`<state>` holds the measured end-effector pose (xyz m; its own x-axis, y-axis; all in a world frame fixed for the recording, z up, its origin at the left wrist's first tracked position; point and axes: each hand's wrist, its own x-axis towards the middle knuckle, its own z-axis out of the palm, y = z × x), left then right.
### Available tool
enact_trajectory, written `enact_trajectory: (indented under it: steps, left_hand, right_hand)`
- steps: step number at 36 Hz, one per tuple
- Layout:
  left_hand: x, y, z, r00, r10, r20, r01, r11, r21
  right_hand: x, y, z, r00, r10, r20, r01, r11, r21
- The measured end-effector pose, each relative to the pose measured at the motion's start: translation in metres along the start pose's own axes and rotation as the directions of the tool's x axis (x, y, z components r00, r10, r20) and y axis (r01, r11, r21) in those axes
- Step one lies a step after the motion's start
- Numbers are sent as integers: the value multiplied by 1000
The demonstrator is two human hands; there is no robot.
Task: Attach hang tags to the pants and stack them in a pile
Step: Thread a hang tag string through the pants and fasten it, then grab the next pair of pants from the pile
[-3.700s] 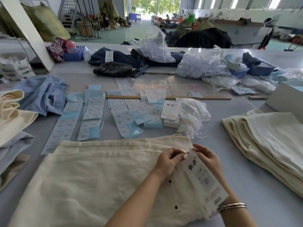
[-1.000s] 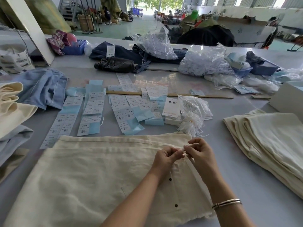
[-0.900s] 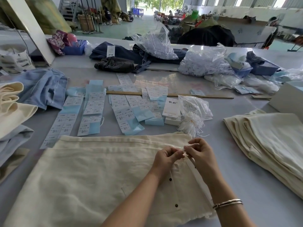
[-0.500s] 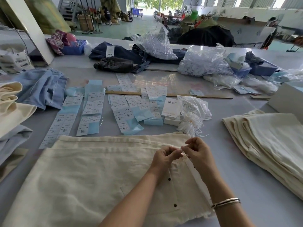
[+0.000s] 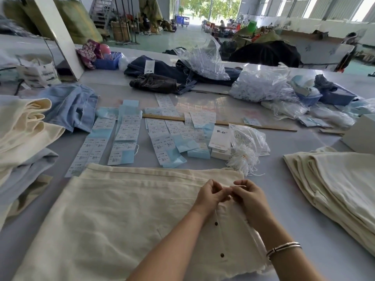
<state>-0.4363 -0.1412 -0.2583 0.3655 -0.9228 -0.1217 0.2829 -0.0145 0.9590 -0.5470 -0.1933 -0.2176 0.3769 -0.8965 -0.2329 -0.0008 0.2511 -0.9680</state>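
Cream pants (image 5: 125, 216) lie flat across the near part of the grey worktop (image 5: 304, 230), waistband toward the far side and the button fly with dark buttons facing up near the right edge. Left hand (image 5: 210, 196) and right hand (image 5: 250, 196) meet over the waistband, fingers curled, tips pinched close together on a thin white string (image 5: 240, 186); whether the string is already through the fabric cannot be told. The hang tag (image 5: 255, 238) lies on edge beneath the right forearm, mostly hidden. A bracelet (image 5: 283, 247) sits on the right wrist. Well apart on the right, a pile of folded cream pants (image 5: 334, 187) rests on the worktop. Beyond the waistband, rows of white and pale blue label sheets (image 5: 125, 136) are spread out, with a stack of printed hang tags (image 5: 220, 137) beside them and a clear bag of white strings (image 5: 246, 145) just beside that, loose strings spilling toward the pants. A wooden ruler (image 5: 263, 126) lies behind the sheets. Light blue denim (image 5: 75, 104) and further cream garments (image 5: 22, 126) sit at the left.
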Motion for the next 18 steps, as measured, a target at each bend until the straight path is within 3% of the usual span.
enact_trajectory:
  steps: [3,6,8,10,11,13,16,18]
  left_hand:
    - [-6,8,-9,999,37,-3,-36,994,99]
    - [-15,22,-50,989,136,-50,-106,915,389]
    - [-21,35,-96,959,232,-163,-76,763,642]
    - [-34,49,-151,905,283,-317,142,503,853]
    - [-43,55,-178,859,297,-417,289,390,874]
    - [-69,67,-231,734,305,-606,532,297,793]
    - [-111,77,-289,595,193,-781,729,280,625]
    - [-132,81,-311,591,77,-803,748,320,581]
  right_hand:
    - [2,-11,-4,991,-51,-120,62,994,89]
    - [-1,-29,-16,974,-90,-209,126,978,167]
    - [-5,-40,-23,960,-113,-255,158,974,161]
    - [-10,-49,-27,944,-144,-297,180,979,96]
    - [-13,-52,-28,936,-166,-312,194,979,63]
    - [-19,-58,-20,926,-216,-308,233,972,21]
    - [-33,-60,12,931,-295,-215,290,955,-55]
    - [-43,-55,45,935,-344,-82,330,932,-153]
